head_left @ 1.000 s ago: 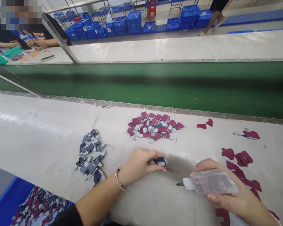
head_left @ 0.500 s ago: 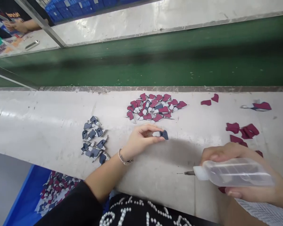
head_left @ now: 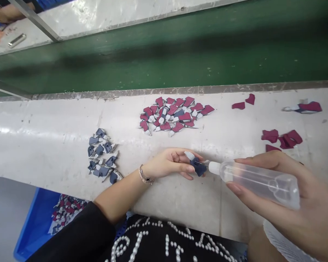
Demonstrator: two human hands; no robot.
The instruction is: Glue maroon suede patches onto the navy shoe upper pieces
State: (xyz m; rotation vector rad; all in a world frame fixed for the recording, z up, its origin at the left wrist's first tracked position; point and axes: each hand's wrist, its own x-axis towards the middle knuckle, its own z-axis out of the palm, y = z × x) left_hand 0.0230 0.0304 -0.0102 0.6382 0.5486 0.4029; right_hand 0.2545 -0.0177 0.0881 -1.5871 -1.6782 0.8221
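Your left hand (head_left: 169,163) pinches a navy fabric piece (head_left: 198,168) just above the bench (head_left: 54,120); your right hand (head_left: 314,214) grips a squeeze bottle (head_left: 258,183), its nozzle at the piece. Heaped navy pieces (head_left: 102,156) and maroon pieces (head_left: 175,114) lie beyond.

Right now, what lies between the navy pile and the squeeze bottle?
In the head view, the left hand, holding a navy-and-white piece, lies between the navy pile and squeeze bottle.

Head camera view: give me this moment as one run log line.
Left hand: pinches navy-and-white cut piece | Right hand: holds clear plastic squeeze bottle, nozzle at the piece | Nearby: red pieces pile, navy pieces pile
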